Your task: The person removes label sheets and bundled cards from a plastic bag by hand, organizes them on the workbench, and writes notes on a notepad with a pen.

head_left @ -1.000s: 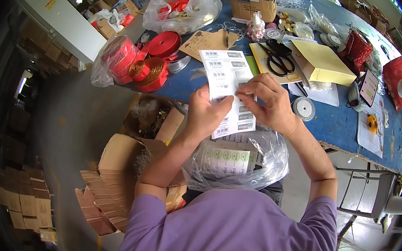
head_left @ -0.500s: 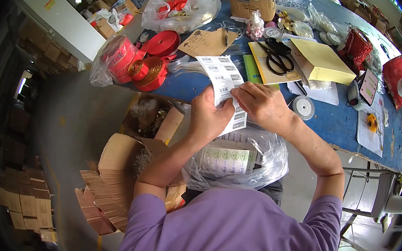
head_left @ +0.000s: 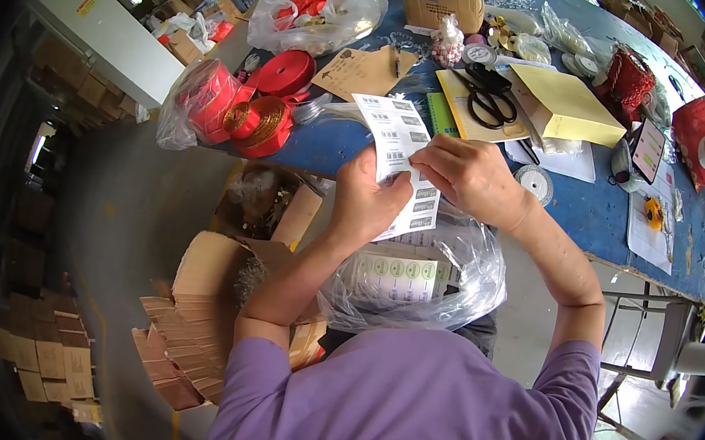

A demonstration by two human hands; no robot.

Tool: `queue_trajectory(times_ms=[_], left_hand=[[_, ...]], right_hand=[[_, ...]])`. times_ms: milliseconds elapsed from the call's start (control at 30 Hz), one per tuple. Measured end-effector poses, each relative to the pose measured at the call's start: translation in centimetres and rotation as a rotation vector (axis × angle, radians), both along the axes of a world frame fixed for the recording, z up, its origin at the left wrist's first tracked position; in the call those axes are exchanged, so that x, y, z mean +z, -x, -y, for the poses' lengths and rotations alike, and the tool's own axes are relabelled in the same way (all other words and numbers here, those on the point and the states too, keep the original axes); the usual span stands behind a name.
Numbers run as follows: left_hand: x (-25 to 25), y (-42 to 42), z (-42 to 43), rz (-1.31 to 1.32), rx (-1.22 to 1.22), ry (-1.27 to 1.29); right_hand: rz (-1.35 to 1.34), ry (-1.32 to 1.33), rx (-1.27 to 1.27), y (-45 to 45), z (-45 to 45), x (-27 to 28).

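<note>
A white sheet of printed labels (head_left: 393, 131), with columns of barcodes and dark print, is held up over my lap. My left hand (head_left: 368, 200) grips its left side, thumb lying across the front. From the right, my right hand (head_left: 477, 179) has its thumb and fingertips pinched together at the sheet's right part; whether a single label is lifted there is hidden by the fingers. Below both hands, a clear plastic bag (head_left: 473, 287) lies open on my lap. Inside it are more label sheets (head_left: 398, 277) with green round prints.
On the blue table (head_left: 325, 151) lie red ribbon rolls (head_left: 286, 74), black scissors (head_left: 491, 106), a yellow paper pad (head_left: 571, 105), a white ribbon spool (head_left: 534, 182) and a phone (head_left: 647, 152). A torn cardboard box (head_left: 201, 290) stands at my left, a stool (head_left: 668, 339) at the right.
The label sheet has tilted slightly, its lower end shifting right. My right hand has turned a little and its fingers have risen slightly along the sheet. My left hand keeps its grip.
</note>
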State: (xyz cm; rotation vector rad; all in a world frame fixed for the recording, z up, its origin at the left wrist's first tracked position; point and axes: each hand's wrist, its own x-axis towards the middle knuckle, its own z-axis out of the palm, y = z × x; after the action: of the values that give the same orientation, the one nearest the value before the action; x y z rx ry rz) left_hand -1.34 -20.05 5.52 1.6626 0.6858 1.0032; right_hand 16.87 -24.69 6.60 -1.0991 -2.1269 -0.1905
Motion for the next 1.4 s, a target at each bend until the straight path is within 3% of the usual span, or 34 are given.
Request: queue_trajectory(times_ms=[467, 767, 1000, 1200, 1300, 1400], left_hand=[[-0.3, 0.2, -0.6, 0.052, -0.012, 0.013], [-1.7, 1.5, -2.0, 0.259, -0.156, 0.265], [-2.3, 1.3, -1.9, 0.218, -0.049, 0.119], [-2.5, 0.6, -1.2, 0.221, 0.025, -0.094], [-3.1, 0.6, -1.7, 0.248, 0.025, -0.080], [-3.7, 0.7, -1.9, 0.294, -0.019, -0.067]], right_hand=[[0.067, -0.162, -0.113, 1.0, -0.1, -1.4], [0.055, -0.369, -0.152, 1.7, 0.4, -2.5], [0.005, -0.367, -0.158, 1.9, 0.5, -3.3], [-0.174, -0.270, -0.138, 2.2, 0.5, -3.8], [-0.430, -0.207, -0.301, 2.7, 0.7, -2.6], [-0.947, 0.017, -0.290, 2.8, -0.4, -2.2]])
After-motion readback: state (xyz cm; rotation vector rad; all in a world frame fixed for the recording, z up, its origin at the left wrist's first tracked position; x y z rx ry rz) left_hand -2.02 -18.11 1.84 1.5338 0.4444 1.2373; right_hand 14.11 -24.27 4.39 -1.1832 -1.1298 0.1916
